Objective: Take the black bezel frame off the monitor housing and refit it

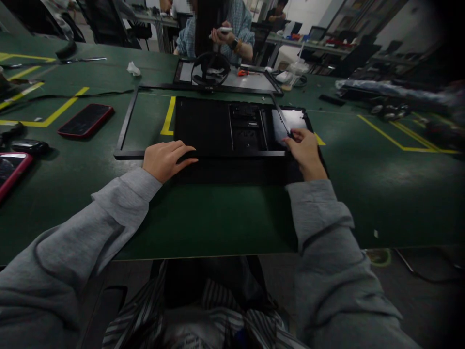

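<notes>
The scene is dimly lit overall, with cool light seen only in the upper background, where the pale walls are washed out; a soft glare is thrown on the bench [225, 218] at the right, and a brighter reflection is caught on the glossy panel [286, 121] near the right hand [305, 150]; faint shadows are cast below the frame [203, 155], where dark parts are merged into black; the far room is softened and slightly smeared, the side edges are stretched and blurred, and the right corners are darkened by heavy vignetting
</notes>
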A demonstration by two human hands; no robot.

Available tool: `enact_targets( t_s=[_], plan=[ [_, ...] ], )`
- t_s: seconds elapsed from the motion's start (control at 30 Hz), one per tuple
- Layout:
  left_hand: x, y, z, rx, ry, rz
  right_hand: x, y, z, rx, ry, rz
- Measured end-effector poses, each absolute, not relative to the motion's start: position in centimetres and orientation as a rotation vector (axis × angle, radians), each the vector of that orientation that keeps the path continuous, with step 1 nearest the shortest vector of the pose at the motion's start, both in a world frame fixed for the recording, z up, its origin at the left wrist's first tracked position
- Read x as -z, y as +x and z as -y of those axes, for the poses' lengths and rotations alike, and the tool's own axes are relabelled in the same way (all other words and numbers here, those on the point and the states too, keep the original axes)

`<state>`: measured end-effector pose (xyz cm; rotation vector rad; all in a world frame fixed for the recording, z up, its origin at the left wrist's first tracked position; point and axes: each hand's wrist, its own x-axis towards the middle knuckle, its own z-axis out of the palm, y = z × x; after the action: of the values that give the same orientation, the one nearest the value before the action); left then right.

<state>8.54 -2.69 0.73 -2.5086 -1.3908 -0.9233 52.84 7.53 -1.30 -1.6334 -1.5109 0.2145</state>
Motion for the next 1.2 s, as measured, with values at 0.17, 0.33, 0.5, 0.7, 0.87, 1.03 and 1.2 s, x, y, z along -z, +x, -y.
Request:
enact_targets(
  t_s=[0.17, 0.33, 0.5, 0.7, 0.87, 1.03, 1.2],
  plan=[
    [-1.3, 9.1, 3.0, 0.908, -2.493, 1.360, 0.2, 52.9, -6.8, -0.147, -1.618, 1.496],
    [-0.4, 9.8, 2.9, 0.824, -2.552, 1.221, -0.4, 53.6, -5.9, -0.180, -1.628, 1.507],
    [1.1, 9.9, 2.3, 0.765, -2.665, 1.179, 0.9, 54.2, -6.2, -0.142, -1.611, 1.507],
    [0.5, 9.9, 2.5, 0.882, -2.678, 1.235, 0.6, 54.9, -6.1, -0.176, -1.610, 1.448],
    [0.3, 7.9, 1.3, 1.275, -2.169, 1.651, 0.5, 57.9, -5.6, -0.230, -1.681, 1.290],
    [3.2, 4.2, -2.6, 1.567, -1.906, 1.989, 1.6, 60.7, -5.4, -0.188, -1.722, 1.303],
    [5.2, 3.4, -3.8, 1.554, -2.247, 2.058, 1.5, 60.6, -5.3, -0.162, -1.753, 1.309]
  ],
)
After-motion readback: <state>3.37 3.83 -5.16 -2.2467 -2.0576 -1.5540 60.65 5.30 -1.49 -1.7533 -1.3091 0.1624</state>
